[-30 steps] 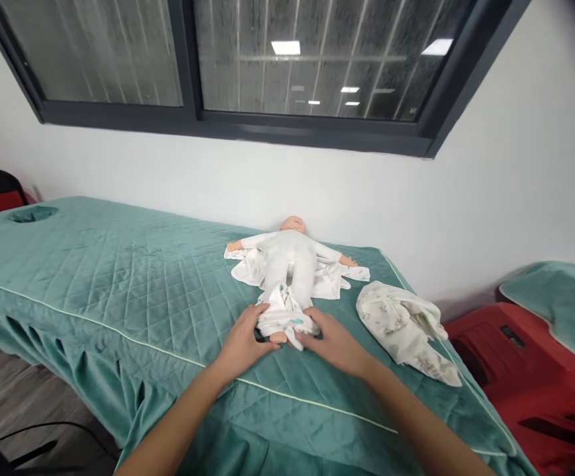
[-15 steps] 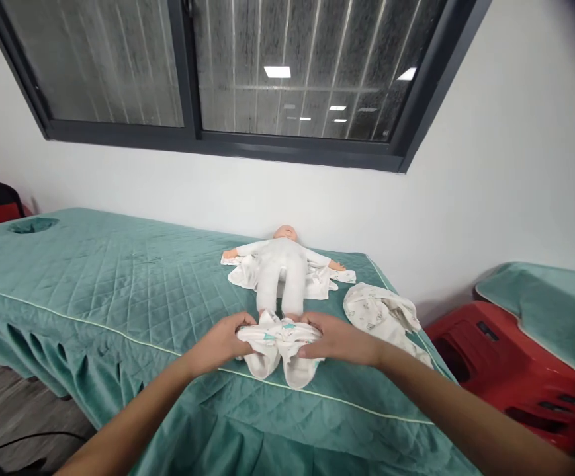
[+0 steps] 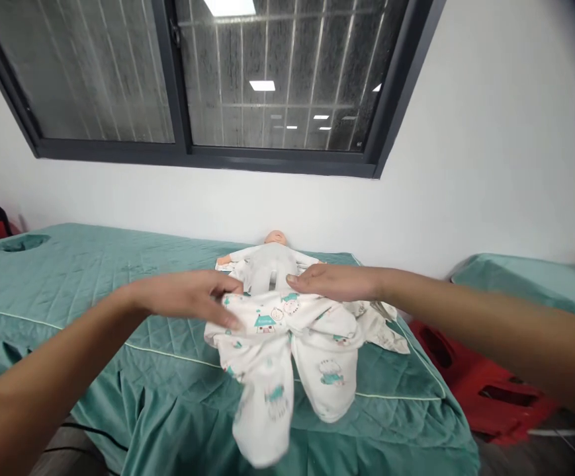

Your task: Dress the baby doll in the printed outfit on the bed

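Observation:
A doll (image 3: 255, 268) in a white bodysuit lies on its back on the bed, arms spread, its head towards the wall. White baby pants (image 3: 272, 396) with a teal print and closed feet spread over its lower legs and hang towards the bed's front edge. My left hand (image 3: 192, 297) grips the left side of the waistband, with a thumb on the front cloth. At the waistband's right side, my right hand (image 3: 337, 283) holds the upper edge, its fingers partly hidden. The doll's feet are covered by the pants.
The bed has a green quilted cover (image 3: 118, 277) with a face hole (image 3: 24, 243) at the left. A crumpled printed white garment (image 3: 376, 324) lies right of the pants. Red plastic stools (image 3: 490, 390) stand beside the bed, and a window (image 3: 277, 79) is above.
The pants, bunched around the doll's feet before, are now unfolded and drawn higher up its legs. Both hands have moved up towards the doll's body. The camera view has shifted slightly.

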A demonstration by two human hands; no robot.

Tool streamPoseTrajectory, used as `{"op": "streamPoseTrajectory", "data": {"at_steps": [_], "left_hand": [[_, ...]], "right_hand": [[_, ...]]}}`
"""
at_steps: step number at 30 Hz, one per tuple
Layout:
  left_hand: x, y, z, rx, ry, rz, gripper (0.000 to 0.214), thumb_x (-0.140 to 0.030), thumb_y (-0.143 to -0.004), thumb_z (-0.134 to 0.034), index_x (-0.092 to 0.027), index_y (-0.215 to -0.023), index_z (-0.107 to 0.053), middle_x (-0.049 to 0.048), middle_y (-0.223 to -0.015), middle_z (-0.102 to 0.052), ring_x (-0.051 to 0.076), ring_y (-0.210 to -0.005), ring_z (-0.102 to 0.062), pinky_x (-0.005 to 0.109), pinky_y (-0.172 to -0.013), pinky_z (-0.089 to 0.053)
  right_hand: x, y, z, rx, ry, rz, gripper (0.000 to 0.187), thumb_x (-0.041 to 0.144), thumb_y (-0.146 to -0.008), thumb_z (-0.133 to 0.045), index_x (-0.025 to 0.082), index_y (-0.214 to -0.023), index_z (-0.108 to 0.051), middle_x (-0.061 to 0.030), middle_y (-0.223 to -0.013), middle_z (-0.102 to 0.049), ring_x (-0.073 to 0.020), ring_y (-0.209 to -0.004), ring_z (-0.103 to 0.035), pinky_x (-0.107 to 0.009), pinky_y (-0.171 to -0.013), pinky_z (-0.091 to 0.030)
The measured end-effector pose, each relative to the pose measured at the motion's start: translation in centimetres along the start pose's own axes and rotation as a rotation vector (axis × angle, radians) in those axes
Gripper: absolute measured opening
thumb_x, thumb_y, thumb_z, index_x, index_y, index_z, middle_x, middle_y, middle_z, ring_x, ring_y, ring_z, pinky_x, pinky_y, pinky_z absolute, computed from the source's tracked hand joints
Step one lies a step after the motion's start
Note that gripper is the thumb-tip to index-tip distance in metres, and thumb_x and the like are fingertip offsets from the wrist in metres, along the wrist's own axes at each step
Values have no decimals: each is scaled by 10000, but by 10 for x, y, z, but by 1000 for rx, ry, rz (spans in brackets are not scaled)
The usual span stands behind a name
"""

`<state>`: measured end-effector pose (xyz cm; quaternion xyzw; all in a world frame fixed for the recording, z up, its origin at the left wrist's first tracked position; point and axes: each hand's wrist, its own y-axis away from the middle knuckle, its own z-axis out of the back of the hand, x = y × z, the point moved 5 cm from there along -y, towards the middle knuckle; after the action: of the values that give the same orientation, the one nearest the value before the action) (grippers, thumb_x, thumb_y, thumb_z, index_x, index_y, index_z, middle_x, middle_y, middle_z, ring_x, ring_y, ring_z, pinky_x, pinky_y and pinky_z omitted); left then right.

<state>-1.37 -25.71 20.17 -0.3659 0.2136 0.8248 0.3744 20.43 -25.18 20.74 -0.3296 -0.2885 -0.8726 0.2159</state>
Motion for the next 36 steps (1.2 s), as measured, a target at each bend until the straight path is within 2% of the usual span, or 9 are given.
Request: {"op": "streamPoseTrajectory", "data": {"at_steps": [4, 7, 11, 15, 20, 26, 30, 33, 36], "left_hand": [[-42, -4, 15, -3, -48, 20, 311, -485, -778, -675, -191, -856, -610, -4, -824, -610, 139, -706, -538, 215, -580, -373], [-77, -1, 16, -18, -233, -61, 244, -418, -782, -668, -207, -898, -631, -17, -822, -617, 132, -718, -542, 204, -598, -369], [-120, 6, 11, -193, -423, -259, 102, -294, -809, -594, -192, -816, -594, -27, -771, -593, 118, -707, -522, 205, -628, -365], [-142, 7, 7, -347, -399, -385, 68, -213, -784, -565, -183, -749, -514, -28, -737, -546, 113, -698, -481, 213, -640, -377], [-149, -2, -5, -233, -313, -351, 55, -236, -796, -531, -187, -772, -540, -8, -813, -588, 138, -754, -519, 235, -682, -420], [-135, -9, -13, -174, -126, -161, 95, -275, -779, -550, -203, -817, -599, -3, -780, -600, 183, -755, -583, 272, -645, -466], [-126, -11, -18, -75, 4, -153, 151, -287, -775, -575, -197, -875, -644, 5, -832, -648, 194, -768, -620, 285, -649, -494], [-122, -8, -12, -150, 42, -156, 162, -282, -756, -617, -193, -889, -640, 7, -839, -659, 190, -756, -631, 280, -633, -489], [-117, 0, -3, -221, -35, -144, 214, -334, -749, -669, -183, -900, -655, 9, -843, -657, 185, -764, -620, 260, -621, -466]], "right_hand": [[37, 16, 2, 24, -82, 29, 653, 750, -812, -515, 155, -960, -739, -91, -931, -703, -204, -842, -630, -300, -755, -479], [57, 33, 8, 41, -110, 107, 612, 708, -805, -578, 151, -1001, -739, -87, -973, -710, -192, -866, -643, -297, -799, -481], [69, 56, 13, 119, -165, 111, 567, 678, -823, -584, 162, -1008, -729, -56, -925, -718, -166, -800, -635, -287, -765, -484], [76, 73, 12, 196, -229, 103, 441, 580, -808, -675, 162, -944, -707, -6, -799, -674, -118, -693, -582, -240, -657, -462], [84, 90, 15, 137, -196, 156, 257, 366, -740, -794, 167, -807, -646, 29, -746, -597, -86, -655, -537, -212, -597, -424], [91, 102, 27, -6, -80, 150, 311, 434, -723, -785, 176, -686, -617, 18, -664, -573, -115, -633, -536, -258, -599, -447], [96, 105, 30, -39, -18, 155, 271, 438, -736, -763, 185, -703, -674, -4, -727, -645, -144, -703, -586, -295, -676, -478], [96, 106, 30, -16, 31, 108, 256, 446, -730, -761, 193, -761, -728, -22, -794, -689, -178, -771, -624, -319, -725, -494], [89, 107, 30, -2, 105, 39, 289, 466, -710, -772, 206, -836, -766, -36, -846, -709, -218, -836, -644, -339, -767, -506]]}}
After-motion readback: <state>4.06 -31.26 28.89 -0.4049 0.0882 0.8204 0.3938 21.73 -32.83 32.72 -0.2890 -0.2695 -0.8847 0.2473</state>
